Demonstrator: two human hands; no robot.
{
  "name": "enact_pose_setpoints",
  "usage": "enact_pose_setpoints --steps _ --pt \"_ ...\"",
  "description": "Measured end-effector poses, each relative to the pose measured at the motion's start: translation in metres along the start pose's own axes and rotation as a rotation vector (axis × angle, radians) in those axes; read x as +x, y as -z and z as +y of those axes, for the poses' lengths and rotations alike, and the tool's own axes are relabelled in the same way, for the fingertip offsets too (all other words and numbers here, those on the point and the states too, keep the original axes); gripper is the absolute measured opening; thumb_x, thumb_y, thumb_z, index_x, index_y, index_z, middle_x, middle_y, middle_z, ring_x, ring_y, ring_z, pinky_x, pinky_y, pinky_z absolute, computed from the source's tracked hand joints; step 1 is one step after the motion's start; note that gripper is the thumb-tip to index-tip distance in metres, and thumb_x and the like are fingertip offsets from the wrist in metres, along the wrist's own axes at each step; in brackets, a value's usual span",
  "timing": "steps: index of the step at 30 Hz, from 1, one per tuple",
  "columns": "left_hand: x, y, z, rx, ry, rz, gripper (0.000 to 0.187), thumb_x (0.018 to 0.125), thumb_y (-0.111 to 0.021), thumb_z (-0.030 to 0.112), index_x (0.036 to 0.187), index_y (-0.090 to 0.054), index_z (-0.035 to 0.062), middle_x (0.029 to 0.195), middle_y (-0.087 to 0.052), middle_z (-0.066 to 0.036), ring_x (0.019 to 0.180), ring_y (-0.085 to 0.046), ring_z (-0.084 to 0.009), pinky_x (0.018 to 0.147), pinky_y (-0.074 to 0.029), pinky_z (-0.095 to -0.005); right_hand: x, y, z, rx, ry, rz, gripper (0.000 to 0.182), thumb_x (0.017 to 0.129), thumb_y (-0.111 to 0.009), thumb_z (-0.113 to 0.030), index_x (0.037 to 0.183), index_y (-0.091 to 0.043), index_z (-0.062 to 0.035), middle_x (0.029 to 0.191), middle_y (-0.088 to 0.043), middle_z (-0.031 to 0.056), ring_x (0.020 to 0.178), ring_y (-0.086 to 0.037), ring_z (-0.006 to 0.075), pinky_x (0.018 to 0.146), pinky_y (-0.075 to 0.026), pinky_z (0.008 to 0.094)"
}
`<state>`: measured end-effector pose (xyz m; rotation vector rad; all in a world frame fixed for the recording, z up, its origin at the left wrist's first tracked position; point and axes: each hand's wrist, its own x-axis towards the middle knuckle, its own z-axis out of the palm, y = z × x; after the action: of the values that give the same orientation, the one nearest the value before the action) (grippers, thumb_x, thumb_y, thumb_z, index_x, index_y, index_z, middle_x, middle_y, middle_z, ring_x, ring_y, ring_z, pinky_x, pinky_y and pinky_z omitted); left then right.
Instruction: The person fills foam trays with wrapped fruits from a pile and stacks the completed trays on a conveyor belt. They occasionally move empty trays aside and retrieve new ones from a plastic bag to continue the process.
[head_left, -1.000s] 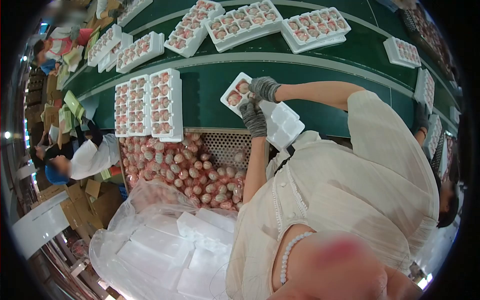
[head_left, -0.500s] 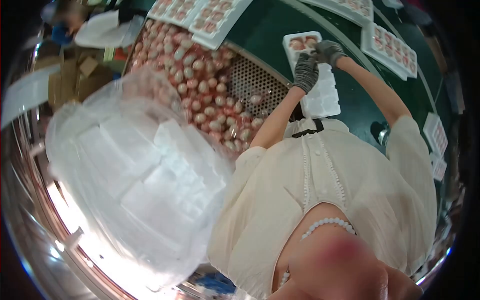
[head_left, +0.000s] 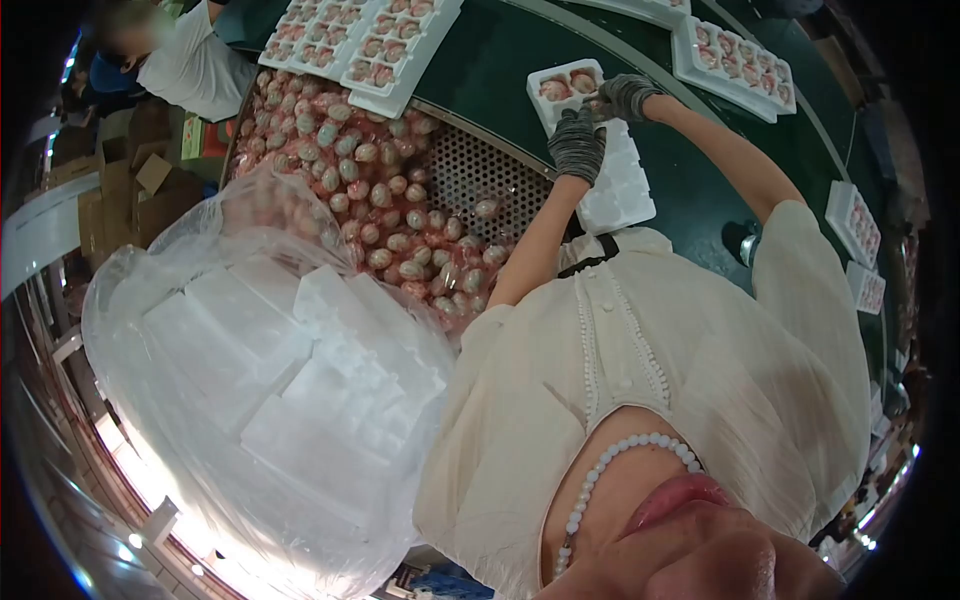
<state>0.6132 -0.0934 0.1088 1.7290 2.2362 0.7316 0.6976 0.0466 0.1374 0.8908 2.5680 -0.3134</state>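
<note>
My left hand [head_left: 577, 150], in a grey striped knit glove, lies over the second row of a white foam tray [head_left: 622, 190]. My right hand [head_left: 628, 98], gloved alike, reaches in from the right to the same spot. The fingers of both hands are bent and nearly meet; whatever they hold is hidden. Two round, egg-like pieces in clear and reddish wrapping, one a wrapped egg [head_left: 554, 90], fill the far cells. The tray's near cells look bare. It rests on a green surface [head_left: 500, 75].
Many wrapped eggs [head_left: 380, 195] lie heaped on a perforated metal plate [head_left: 480, 170] at left. Filled trays [head_left: 385, 60] stand beyond, with another filled tray [head_left: 735, 65] at right. A plastic bag of white trays [head_left: 280, 350] bulges at my left. Another person [head_left: 195, 65] is at upper left.
The whole view has shifted, so tray and hands appear further left and slightly lower or higher by part. Both hands stay at the same tray cells, with two filled cells before and now.
</note>
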Motion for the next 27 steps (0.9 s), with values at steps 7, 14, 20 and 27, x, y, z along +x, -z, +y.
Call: enact_pose_setpoints --steps 7,14,20,27 --pt "0.020 0.005 -0.002 -0.037 0.040 -0.186 0.057 0.065 -0.063 0.032 0.114 -0.043 0.0103 0.099 -0.053 -0.017 0.088 -0.055 -0.0283 0.075 -0.044 -0.0385 -0.002 -0.024 0.020 0.797 0.062 -0.020 0.030 0.074 -0.057 -0.029 0.093 -0.062 -0.0068 0.063 -0.058 0.0037 0.049 -0.050 0.0143 0.047 -0.041 0.0277" --pt "0.037 0.012 -0.001 -0.030 0.157 -0.380 0.087 0.055 -0.071 0.036 0.126 -0.027 0.0102 0.106 -0.050 -0.018 0.095 -0.052 -0.0299 0.081 -0.042 -0.0376 -0.054 0.003 0.013 1.614 0.026 -0.001 0.025 0.079 -0.053 -0.029 0.070 -0.054 -0.0061 0.050 -0.042 -0.0031 0.040 -0.037 0.0048 0.037 -0.030 0.0198" --pt "0.038 0.015 0.004 -0.023 0.231 -0.431 0.084 0.059 -0.068 0.038 0.126 -0.027 0.0082 0.100 -0.055 -0.017 0.089 -0.055 -0.0287 0.078 -0.043 -0.0373 -0.133 -0.019 -0.006 1.618 -0.099 0.212 0.025 0.081 -0.049 -0.027 0.066 -0.050 -0.0064 0.051 -0.042 -0.0036 0.038 -0.036 0.0030 0.036 -0.030 0.0179" --pt "0.024 -0.003 -0.008 0.032 0.073 -0.217 0.073 0.066 -0.063 0.035 0.125 -0.030 0.0074 0.087 -0.058 -0.012 0.078 -0.058 -0.0267 0.067 -0.046 -0.0369 -0.261 -0.119 -0.053 1.845 -0.403 0.172 0.023 0.080 -0.049 -0.027 0.069 -0.051 -0.0067 0.054 -0.044 -0.0028 0.041 -0.038 0.0044 0.038 -0.033 0.0190"
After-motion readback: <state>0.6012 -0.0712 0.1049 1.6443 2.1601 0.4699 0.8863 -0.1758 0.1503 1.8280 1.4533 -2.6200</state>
